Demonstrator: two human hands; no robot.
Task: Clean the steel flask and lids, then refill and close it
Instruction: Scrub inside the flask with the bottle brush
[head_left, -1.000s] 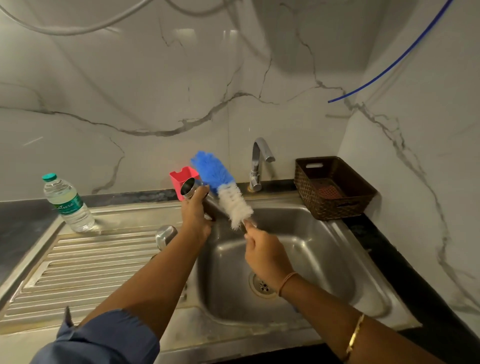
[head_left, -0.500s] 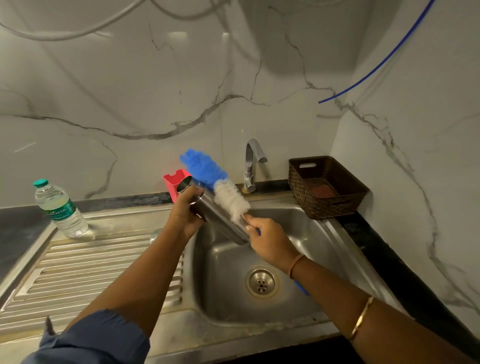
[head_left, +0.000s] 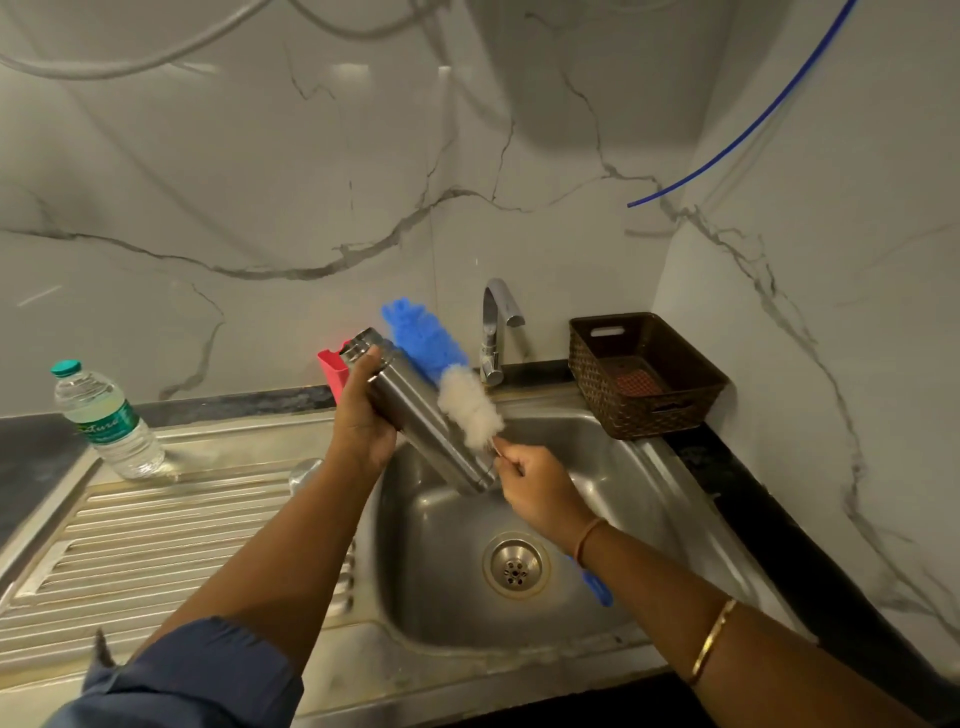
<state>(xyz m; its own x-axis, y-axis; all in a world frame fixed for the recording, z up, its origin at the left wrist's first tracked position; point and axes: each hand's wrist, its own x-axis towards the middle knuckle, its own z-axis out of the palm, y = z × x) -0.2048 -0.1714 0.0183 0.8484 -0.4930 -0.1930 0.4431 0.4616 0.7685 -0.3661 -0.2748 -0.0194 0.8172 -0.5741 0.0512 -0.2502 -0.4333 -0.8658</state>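
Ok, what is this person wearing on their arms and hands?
Left hand and right hand are bare, ungloved. The left arm has a dark blue sleeve bunched near the elbow. The right arm shows no sleeve, only a thin orange-brown band at the wrist and a slim gold bangle farther up.

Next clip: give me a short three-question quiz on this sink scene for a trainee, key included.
1. Multiple choice: the left hand grips the flask; what does the right hand hold? A a sponge, B the brush, C a cloth.
2. True or false: the flask stands upright in the basin.
3. Fill in: the water bottle stands to the ___ of the basin.
Key: 1 B; 2 false, it is held tilted above the basin; 3 left.
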